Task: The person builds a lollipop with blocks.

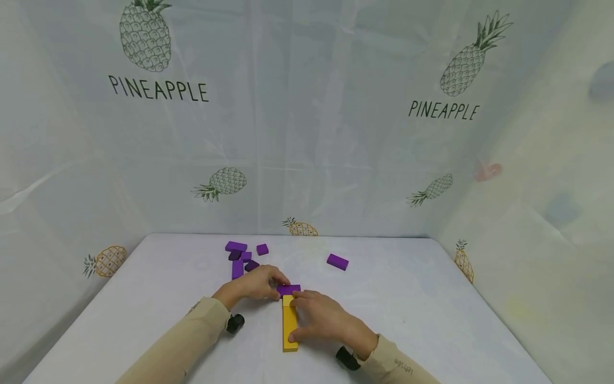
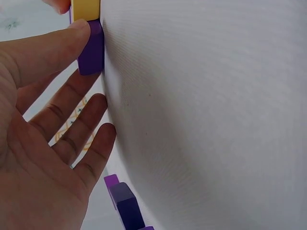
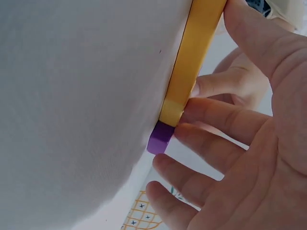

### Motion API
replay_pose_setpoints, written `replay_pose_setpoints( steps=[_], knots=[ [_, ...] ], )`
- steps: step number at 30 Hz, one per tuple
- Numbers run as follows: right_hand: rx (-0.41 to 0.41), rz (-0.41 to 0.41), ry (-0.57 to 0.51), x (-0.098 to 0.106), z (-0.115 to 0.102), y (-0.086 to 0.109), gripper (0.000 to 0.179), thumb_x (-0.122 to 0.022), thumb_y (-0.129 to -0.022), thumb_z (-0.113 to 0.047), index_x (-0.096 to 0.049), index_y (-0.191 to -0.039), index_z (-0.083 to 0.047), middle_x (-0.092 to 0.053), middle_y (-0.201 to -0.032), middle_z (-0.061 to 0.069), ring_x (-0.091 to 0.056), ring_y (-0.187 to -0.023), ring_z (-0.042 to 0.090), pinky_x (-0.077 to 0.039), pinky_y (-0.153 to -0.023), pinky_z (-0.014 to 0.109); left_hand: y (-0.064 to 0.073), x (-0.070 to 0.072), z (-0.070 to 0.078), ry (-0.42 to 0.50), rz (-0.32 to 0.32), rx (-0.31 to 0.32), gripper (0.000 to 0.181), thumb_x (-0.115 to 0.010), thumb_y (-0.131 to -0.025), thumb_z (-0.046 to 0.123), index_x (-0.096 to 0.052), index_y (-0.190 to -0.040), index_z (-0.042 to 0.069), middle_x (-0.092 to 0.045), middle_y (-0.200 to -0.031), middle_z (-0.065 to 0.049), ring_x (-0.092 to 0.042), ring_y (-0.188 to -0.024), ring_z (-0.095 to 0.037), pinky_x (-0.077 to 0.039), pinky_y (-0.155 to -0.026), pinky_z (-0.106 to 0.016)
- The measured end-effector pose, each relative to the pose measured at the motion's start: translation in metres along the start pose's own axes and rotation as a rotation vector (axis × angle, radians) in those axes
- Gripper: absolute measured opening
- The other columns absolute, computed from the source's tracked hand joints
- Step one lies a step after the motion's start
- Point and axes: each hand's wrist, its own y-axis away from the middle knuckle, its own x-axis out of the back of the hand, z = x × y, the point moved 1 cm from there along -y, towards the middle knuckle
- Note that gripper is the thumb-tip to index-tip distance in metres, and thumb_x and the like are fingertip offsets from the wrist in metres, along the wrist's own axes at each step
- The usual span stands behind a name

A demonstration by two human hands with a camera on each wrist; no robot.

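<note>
A purple block (image 1: 290,289) lies crosswise at the far end of a long yellow piece (image 1: 290,325), and the two touch. My left hand (image 1: 256,284) pinches the purple block's left end, thumb on the near side; in the left wrist view its other fingers (image 2: 79,129) are spread. Along the right side of the yellow piece lies my right hand (image 1: 323,318), thumb near its close end. In the right wrist view the fairly straight fingertips (image 3: 180,132) touch where yellow meets purple (image 3: 160,138). The yellow piece's far section looks lighter; whether it is a separate block I cannot tell.
Several loose purple blocks (image 1: 237,268) lie in a cluster beyond my left hand. One purple block (image 1: 338,262) sits apart at the back right. The white table (image 1: 408,298) ends at a pineapple-print curtain (image 1: 307,133) behind and at the sides.
</note>
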Motion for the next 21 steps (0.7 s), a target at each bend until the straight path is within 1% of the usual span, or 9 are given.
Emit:
replay_pose_setpoints(
  steps=[6,11,18,21],
  knots=[
    [0.025,-0.01,-0.004,-0.0002,0.0032,-0.0022,0.071,-0.07,-0.077,-0.064,-0.062,-0.128,-0.016,-0.051,-0.142,0.0,-0.044,-0.132,0.022,-0.038,-0.107,0.043,0.0011,0.0008,0.0013,0.011,-0.005,-0.001,0.032,-0.078,-0.082,0.011,-0.073,-0.112,0.021,-0.064,-0.108,0.007,-0.056,-0.102,-0.018,-0.048,-0.094,-0.042],
    [0.032,-0.012,0.021,-0.0005,0.0041,-0.0034,0.07,-0.069,-0.076,-0.066,-0.063,-0.127,-0.018,-0.052,-0.141,0.0,-0.045,-0.132,0.025,-0.038,-0.107,0.044,0.0013,0.0014,0.002,0.007,-0.007,-0.003,0.032,-0.078,-0.082,0.011,-0.073,-0.112,0.021,-0.064,-0.108,0.008,-0.056,-0.102,-0.017,-0.049,-0.093,-0.041],
    [0.014,-0.017,0.044,0.0002,0.0028,-0.0038,0.07,-0.069,-0.075,-0.067,-0.063,-0.126,-0.02,-0.053,-0.14,-0.001,-0.043,-0.133,0.027,-0.037,-0.107,0.046,0.0013,0.0003,0.0009,0.011,-0.002,0.006,0.034,-0.079,-0.082,0.012,-0.072,-0.114,0.021,-0.064,-0.11,0.007,-0.056,-0.102,-0.017,-0.049,-0.093,-0.041],
    [0.015,-0.016,0.04,0.0006,0.0022,-0.0035,0.07,-0.07,-0.075,-0.067,-0.064,-0.126,-0.02,-0.054,-0.14,-0.001,-0.043,-0.133,0.027,-0.037,-0.107,0.047,0.0025,0.0008,-0.0013,0.031,0.005,0.022,0.036,-0.079,-0.082,0.014,-0.07,-0.116,0.019,-0.064,-0.111,0.007,-0.057,-0.102,-0.017,-0.05,-0.093,-0.041]
  ],
)
